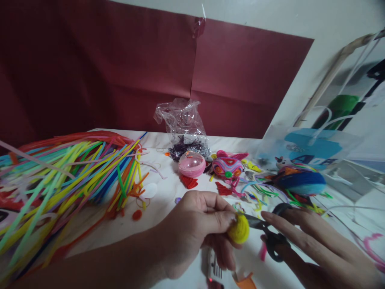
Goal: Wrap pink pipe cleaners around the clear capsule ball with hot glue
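My left hand point(192, 228) pinches a small fuzzy yellow ball point(239, 229) between thumb and fingers, low in the middle of the view. My right hand point(315, 245) holds black-handled scissors point(272, 235), fingers through the loops, with the blades pointing left and touching the yellow ball. Both hands hover just above the white table point(168, 200).
A big heap of coloured pipe cleaners point(60, 176) fills the left. Behind the hands lie a pink dome capsule point(191, 163), a pink woven figure point(227, 166), a blue fuzzy shape point(300, 181), a crumpled clear bag point(183, 124) and scraps. A glue gun point(215, 269) lies under my left hand.
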Demonstrator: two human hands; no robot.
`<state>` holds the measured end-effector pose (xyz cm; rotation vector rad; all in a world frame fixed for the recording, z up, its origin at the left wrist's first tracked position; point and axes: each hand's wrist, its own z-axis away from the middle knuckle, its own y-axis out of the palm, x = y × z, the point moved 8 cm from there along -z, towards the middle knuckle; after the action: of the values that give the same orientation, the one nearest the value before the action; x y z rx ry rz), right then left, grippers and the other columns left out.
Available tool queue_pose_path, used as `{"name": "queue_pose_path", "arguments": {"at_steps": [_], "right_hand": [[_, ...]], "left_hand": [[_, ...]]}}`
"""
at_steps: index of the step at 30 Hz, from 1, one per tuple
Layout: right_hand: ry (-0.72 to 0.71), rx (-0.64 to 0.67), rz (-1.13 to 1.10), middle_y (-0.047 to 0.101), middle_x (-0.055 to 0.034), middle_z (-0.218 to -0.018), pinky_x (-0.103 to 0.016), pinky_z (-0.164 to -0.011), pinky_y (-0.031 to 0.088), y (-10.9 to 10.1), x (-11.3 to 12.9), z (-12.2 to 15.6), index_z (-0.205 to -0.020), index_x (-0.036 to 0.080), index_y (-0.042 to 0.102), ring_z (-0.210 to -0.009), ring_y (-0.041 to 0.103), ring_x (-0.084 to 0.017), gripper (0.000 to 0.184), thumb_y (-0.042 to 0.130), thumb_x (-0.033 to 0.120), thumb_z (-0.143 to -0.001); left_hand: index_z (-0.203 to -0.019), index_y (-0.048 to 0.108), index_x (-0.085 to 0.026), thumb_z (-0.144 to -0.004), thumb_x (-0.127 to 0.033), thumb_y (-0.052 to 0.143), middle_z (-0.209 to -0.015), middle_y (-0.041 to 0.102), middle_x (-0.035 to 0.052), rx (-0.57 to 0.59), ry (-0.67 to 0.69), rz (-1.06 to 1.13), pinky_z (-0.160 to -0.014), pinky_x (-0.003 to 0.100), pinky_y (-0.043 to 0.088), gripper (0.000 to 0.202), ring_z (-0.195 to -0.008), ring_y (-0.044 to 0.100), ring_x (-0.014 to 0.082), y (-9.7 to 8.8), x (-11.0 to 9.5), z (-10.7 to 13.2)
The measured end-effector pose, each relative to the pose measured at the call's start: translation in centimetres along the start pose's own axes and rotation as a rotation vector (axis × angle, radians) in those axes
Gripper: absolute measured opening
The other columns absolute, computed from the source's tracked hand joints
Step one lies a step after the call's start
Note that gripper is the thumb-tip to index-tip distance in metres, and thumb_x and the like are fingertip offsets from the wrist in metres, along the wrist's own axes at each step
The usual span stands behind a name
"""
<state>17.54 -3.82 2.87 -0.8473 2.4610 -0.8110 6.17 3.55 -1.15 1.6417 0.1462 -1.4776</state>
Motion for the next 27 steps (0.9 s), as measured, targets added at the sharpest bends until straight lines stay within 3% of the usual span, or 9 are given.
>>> {"name": "queue_pose_path", "arguments": {"at_steps": [27], "right_hand": [[0.046,-0.032,0.065,0.048,-0.0093,-0.096,-0.023,-0.069,0.036,0.7,-0.3,1.8,-0.123,0.01,0.051,-0.077,0.051,-0.018,0.02,0.033,0.016,-0.116]], "left_hand": [[-0.067,0.053,-0.012,-0.07,-0.024,0.062,-0.055,0.06,-0.0006,-0.066,0.011,-0.065,-0.036,0.013,0.038,0.015,-0.032,0.05,0.0044,-0.3,0.2,0.1]]}}
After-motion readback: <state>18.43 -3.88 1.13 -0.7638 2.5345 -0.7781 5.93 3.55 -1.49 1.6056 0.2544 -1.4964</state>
